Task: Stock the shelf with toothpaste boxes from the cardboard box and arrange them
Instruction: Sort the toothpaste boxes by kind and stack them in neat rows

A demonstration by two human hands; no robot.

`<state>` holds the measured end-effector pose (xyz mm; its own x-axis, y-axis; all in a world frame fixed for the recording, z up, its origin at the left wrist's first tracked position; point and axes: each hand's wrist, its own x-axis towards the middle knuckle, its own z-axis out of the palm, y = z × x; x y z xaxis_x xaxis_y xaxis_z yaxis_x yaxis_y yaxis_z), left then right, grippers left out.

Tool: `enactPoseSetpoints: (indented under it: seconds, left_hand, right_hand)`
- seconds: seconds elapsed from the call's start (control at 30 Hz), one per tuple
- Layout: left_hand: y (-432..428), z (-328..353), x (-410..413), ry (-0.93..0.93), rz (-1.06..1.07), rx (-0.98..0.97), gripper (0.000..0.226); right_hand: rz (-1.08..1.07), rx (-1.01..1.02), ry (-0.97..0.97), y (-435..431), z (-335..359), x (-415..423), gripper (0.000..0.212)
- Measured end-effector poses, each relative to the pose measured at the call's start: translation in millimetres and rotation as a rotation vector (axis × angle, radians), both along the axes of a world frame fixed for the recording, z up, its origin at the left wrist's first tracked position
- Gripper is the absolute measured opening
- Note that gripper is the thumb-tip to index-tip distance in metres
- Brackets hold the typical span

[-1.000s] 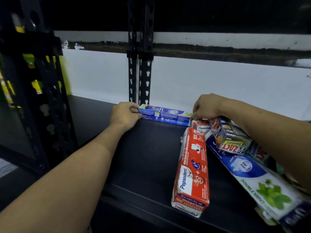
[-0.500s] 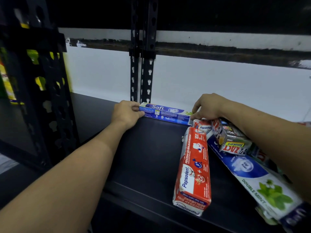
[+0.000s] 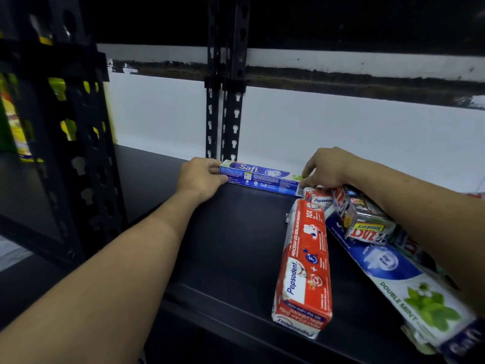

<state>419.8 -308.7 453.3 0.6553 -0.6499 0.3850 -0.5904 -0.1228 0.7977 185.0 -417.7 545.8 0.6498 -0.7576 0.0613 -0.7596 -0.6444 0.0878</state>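
Safi box (image 3: 262, 177) lengthwise at the back of the shelf (image 3: 236, 245), gripped endwise by left hand (image 3: 200, 178) and right hand (image 3: 324, 168). Risk: toppling the Pepsodent box (image 3: 304, 261) at the front edge through a forearm drag across the heap.

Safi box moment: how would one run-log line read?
left hand: grips Safi box left end | right hand: pinches right end | box: lying at shelf back | Pepsodent box: lying at right
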Motion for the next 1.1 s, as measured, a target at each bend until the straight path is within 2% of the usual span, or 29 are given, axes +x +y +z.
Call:
enactPoseSetpoints:
  seconds: [0.33,0.47,0.63,0.7,0.8,0.9,1.0,1.1]
  left_hand:
    - [-0.6,0.2,-2.2,-0.012,-0.007,0.001,0.042]
    - [0.8,0.9,-4.8,-0.073,0.020,0.008,0.038]
    - [13.7,7.9,-22.8,-0.135,0.081,-0.073,0.041]
    - [20.9,9.7,-28.7,-0.184,0.128,-0.105,0.043]
    - [35.4,11.3,-41.8,-0.294,0.167,-0.110,0.039]
    - [55.5,12.1,-70.7,-0.256,0.097,-0.150,0.035]
    - [77.8,14.1,-114.3,-0.108,-0.057,-0.127,0.034]
    - [104.7,20.0,-164.5,0.033,-0.298,-0.014,0.036]
  right_hand:
    - [-0.018,0.035,-0.011,2.6,3.1,-1.5,0.041]
    - [-0.026,0.040,-0.127,5.7,10.2,-7.9,0.044]
    - [-0.063,-0.072,-0.223,21.6,26.2,-37.0,0.048]
    - [-0.094,-0.111,-0.208,35.8,30.4,-52.4,0.054]
    - [-0.122,-0.026,-0.154,66.0,30.2,-73.4,0.071]
    - [-0.144,0.034,-0.085,97.1,17.4,-87.0,0.079]
    - [-0.136,-0.080,-0.092,114.4,1.6,-91.7,0.058]
    - [-0.110,-0.088,-0.225,116.8,1.6,-100.0,0.036]
